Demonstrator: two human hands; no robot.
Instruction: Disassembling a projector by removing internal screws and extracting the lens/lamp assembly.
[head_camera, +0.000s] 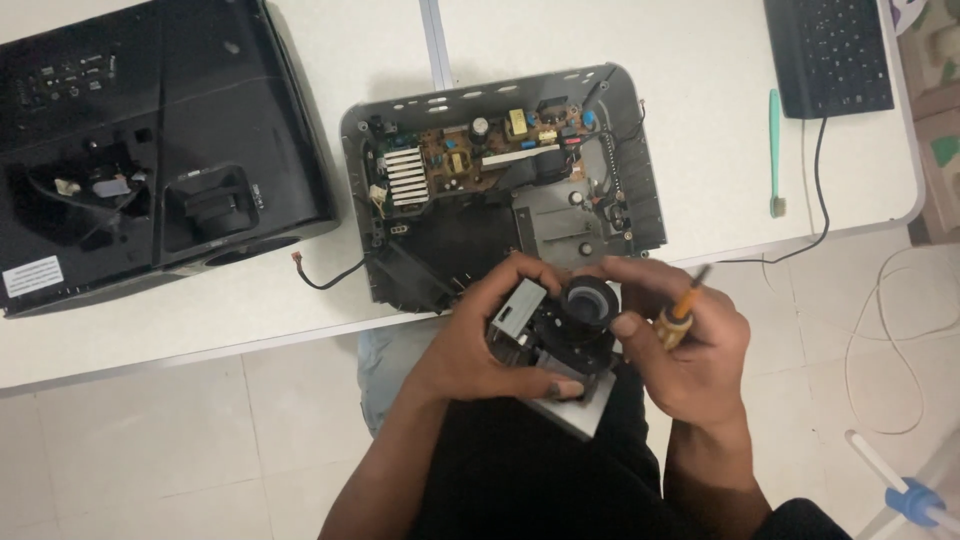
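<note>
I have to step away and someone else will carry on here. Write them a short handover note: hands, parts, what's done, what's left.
Left hand: grips the lens assembly, held over the lap, off the table.
Right hand: holds a screwdriver with an orange handle, fingers also touching the lens barrel.
Opened projector chassis: on the white table, circuit board exposed, lens bay vacant.
Black top cover: lies at the table's left.
Done: cover off, lens assembly out.
Left: the assembly is still in hand and the chassis lies open.
</note>
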